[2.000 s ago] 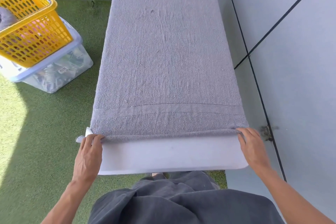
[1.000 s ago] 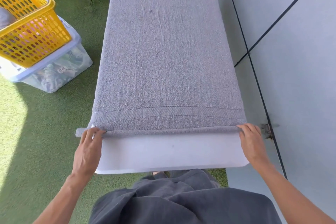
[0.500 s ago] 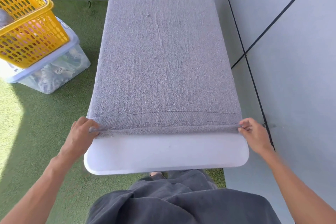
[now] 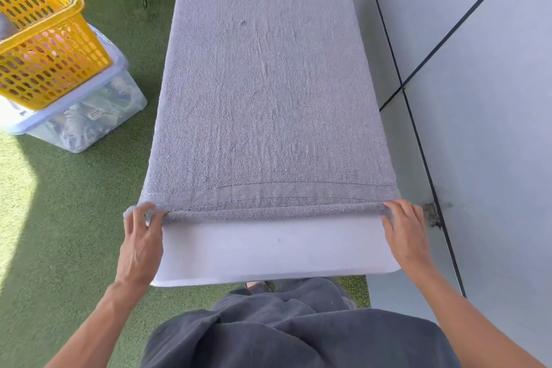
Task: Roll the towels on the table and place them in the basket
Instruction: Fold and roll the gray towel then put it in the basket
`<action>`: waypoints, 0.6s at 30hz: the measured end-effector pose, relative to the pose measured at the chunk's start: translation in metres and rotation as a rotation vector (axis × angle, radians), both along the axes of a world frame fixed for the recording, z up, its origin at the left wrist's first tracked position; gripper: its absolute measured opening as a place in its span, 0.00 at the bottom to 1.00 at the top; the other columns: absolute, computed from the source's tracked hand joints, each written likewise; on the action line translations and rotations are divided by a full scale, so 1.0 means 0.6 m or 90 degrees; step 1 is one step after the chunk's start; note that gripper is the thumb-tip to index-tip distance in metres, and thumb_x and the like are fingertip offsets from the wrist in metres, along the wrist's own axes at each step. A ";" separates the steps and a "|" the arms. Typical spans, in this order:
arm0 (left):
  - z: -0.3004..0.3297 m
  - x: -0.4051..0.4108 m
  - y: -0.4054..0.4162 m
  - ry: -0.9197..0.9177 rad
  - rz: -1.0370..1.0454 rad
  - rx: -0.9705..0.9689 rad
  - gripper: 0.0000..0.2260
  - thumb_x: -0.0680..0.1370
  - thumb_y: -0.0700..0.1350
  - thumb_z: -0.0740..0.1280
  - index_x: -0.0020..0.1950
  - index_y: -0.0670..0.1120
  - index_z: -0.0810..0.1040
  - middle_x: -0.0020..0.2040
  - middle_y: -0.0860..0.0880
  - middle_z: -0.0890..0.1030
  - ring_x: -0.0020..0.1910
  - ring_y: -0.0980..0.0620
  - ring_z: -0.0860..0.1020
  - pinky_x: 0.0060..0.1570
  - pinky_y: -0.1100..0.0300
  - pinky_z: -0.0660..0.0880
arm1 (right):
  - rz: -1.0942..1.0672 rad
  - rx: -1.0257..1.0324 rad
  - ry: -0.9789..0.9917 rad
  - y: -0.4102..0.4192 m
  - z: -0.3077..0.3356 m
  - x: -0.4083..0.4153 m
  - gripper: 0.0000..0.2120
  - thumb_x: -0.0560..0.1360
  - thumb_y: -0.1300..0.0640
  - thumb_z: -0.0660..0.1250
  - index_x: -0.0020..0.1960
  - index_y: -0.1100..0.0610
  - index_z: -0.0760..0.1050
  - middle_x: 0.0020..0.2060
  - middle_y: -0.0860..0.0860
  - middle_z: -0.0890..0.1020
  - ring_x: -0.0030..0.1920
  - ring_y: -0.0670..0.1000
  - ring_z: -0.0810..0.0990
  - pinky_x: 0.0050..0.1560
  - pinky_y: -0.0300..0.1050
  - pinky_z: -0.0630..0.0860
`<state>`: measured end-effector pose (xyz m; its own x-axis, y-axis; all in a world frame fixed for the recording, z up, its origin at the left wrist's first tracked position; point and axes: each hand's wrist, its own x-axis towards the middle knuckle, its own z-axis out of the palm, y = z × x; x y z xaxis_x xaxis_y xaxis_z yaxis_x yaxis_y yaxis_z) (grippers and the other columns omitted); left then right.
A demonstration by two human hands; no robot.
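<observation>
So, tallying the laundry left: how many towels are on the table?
1: a grey towel spread along the table, near edge just rolled. Others may lie beneath it, unseen.

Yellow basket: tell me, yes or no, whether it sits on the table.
No, the yellow basket rests on a clear storage bin on the green turf, left of the table.
</observation>
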<state>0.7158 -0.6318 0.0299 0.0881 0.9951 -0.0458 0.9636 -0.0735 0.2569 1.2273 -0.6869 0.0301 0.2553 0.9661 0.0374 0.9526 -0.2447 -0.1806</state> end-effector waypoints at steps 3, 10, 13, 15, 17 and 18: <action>0.007 -0.017 0.010 0.016 0.014 -0.016 0.18 0.73 0.25 0.64 0.60 0.38 0.76 0.57 0.39 0.76 0.56 0.38 0.72 0.47 0.44 0.78 | -0.009 -0.015 0.003 0.009 0.006 0.016 0.08 0.74 0.65 0.68 0.53 0.61 0.78 0.48 0.54 0.80 0.52 0.56 0.70 0.55 0.47 0.66; 0.042 -0.075 0.048 -0.185 0.069 -0.225 0.14 0.76 0.37 0.68 0.61 0.46 0.75 0.53 0.44 0.82 0.52 0.43 0.80 0.55 0.43 0.76 | 0.011 -0.213 0.169 0.034 0.023 0.072 0.09 0.77 0.63 0.65 0.55 0.57 0.80 0.49 0.53 0.83 0.52 0.57 0.77 0.55 0.50 0.71; 0.063 -0.071 0.080 -0.270 0.157 -0.304 0.16 0.74 0.43 0.72 0.60 0.47 0.75 0.50 0.50 0.82 0.50 0.48 0.81 0.58 0.45 0.75 | -0.065 -0.190 0.307 0.054 0.046 0.053 0.07 0.76 0.62 0.66 0.53 0.54 0.77 0.43 0.47 0.81 0.46 0.51 0.79 0.49 0.44 0.69; 0.068 -0.068 0.088 -0.314 0.177 -0.326 0.13 0.73 0.43 0.73 0.56 0.47 0.77 0.48 0.51 0.83 0.48 0.51 0.81 0.55 0.49 0.77 | -0.105 -0.105 0.318 0.056 0.044 0.040 0.07 0.75 0.63 0.68 0.49 0.53 0.76 0.42 0.47 0.79 0.45 0.51 0.79 0.49 0.44 0.69; 0.068 -0.063 0.086 -0.316 0.188 -0.317 0.06 0.72 0.41 0.74 0.47 0.48 0.81 0.47 0.49 0.83 0.46 0.51 0.81 0.49 0.55 0.76 | -0.097 -0.030 0.231 0.046 0.031 0.033 0.07 0.73 0.64 0.70 0.46 0.52 0.79 0.44 0.50 0.77 0.50 0.54 0.76 0.54 0.47 0.69; 0.067 -0.061 0.084 -0.281 0.188 -0.280 0.05 0.71 0.41 0.75 0.44 0.50 0.82 0.47 0.48 0.81 0.46 0.49 0.79 0.47 0.55 0.74 | -0.092 -0.008 0.173 0.039 0.024 0.029 0.06 0.73 0.63 0.70 0.46 0.53 0.80 0.46 0.51 0.75 0.51 0.56 0.73 0.55 0.48 0.68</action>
